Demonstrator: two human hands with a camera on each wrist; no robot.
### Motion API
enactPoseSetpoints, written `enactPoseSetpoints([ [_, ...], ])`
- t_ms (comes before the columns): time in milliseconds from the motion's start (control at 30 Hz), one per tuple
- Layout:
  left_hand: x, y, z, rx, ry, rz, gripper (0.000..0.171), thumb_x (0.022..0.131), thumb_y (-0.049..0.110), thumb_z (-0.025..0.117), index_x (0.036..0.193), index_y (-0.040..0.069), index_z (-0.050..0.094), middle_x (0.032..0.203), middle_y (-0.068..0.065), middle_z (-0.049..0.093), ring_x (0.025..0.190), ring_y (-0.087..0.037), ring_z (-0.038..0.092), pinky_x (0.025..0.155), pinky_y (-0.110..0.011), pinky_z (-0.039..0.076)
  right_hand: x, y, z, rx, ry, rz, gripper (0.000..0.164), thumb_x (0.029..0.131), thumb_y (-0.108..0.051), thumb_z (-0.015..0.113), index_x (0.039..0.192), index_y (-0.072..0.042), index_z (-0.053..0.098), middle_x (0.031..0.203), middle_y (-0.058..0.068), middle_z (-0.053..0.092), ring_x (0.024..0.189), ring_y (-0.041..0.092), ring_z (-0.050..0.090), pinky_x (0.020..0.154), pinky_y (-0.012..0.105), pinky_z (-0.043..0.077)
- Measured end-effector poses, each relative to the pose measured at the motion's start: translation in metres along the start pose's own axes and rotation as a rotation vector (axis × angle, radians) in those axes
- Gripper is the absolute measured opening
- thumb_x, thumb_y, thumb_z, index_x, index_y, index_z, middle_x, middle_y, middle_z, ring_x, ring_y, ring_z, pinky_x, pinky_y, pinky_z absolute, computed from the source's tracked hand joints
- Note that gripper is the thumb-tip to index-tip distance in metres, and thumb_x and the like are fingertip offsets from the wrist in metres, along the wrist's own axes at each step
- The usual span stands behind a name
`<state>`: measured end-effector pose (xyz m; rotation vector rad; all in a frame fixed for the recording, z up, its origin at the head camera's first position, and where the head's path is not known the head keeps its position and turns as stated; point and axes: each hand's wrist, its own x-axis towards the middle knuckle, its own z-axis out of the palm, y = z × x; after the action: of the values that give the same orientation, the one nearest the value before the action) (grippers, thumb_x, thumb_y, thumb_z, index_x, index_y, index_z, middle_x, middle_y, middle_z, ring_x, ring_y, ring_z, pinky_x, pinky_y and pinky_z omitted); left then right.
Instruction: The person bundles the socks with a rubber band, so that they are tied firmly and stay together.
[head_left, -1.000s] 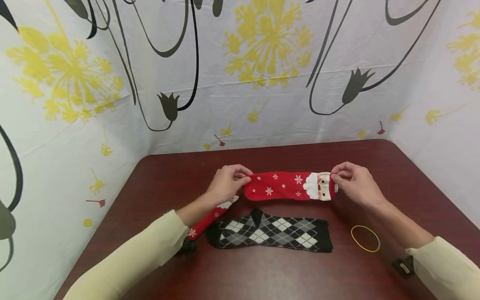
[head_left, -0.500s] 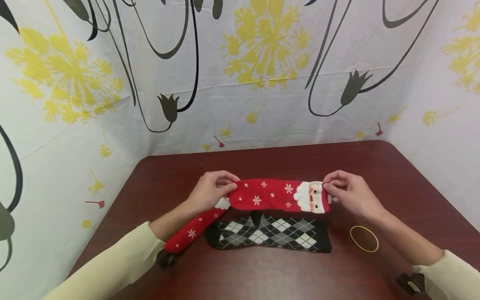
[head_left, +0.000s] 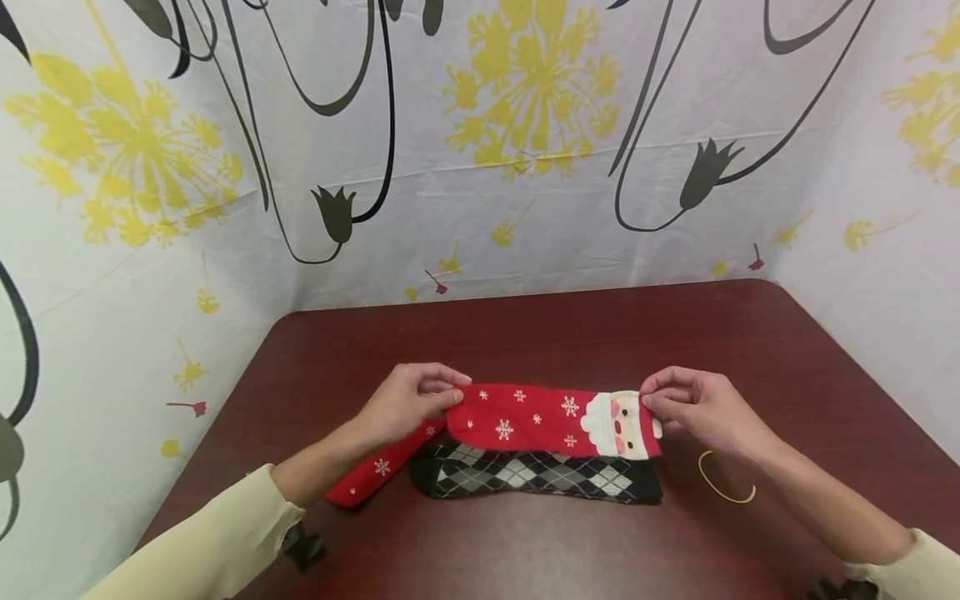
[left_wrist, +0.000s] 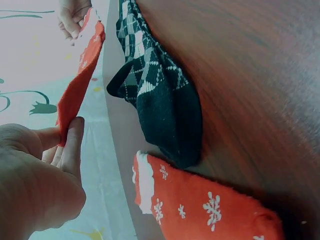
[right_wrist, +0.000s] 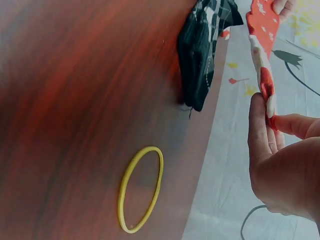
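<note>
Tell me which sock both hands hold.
The red sock showing a Santa face, pinched by the left hand and right hand; the other red sock and the argyle sock lie on the table.

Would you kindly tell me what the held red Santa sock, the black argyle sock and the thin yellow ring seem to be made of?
Held red Santa sock: soft, matte knit fabric, judging by its limply curving edge. Black argyle sock: matte knit too, with stitches showing; fibre unclear. Thin yellow ring: perhaps rubber or plastic, its strand smooth with slight sheen.
</note>
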<state>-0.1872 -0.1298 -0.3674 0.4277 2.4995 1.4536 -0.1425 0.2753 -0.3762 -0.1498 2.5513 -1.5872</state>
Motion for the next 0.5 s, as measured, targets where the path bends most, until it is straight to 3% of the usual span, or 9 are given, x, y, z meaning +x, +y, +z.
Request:
enactPoseSetpoints([
  [300,-0.011,-0.007,0.001,-0.107,-0.090,-0.070,0.032,0.098,0.015,0.079,0.128,0.005,0.071,0.117,-0.009,0.077,0.101,-0.025,0.077,0.087,-0.044,0.063,-0.008,0.010,0.006,0.147,-0.070,0.072,0.034,0.101,-0.012,0.073,0.126,0.008,0.063,0.109,0.016,0.077,0.089,0.023,0.074,0.077,0.036,0.064],
  [500,-0.016,-0.011,0.003,-0.130,-0.117,-0.097,0.035,0.098,0.015,0.079,0.129,0.003,0.068,0.117,-0.011,0.077,0.102,-0.027,0.077,0.086,-0.039,0.063,-0.014,0.016,0.009,0.158,-0.088,0.096,0.035,0.101,-0.012,0.074,0.127,0.008,0.063,0.112,0.016,0.077,0.093,0.025,0.073,0.078,0.036,0.064],
])
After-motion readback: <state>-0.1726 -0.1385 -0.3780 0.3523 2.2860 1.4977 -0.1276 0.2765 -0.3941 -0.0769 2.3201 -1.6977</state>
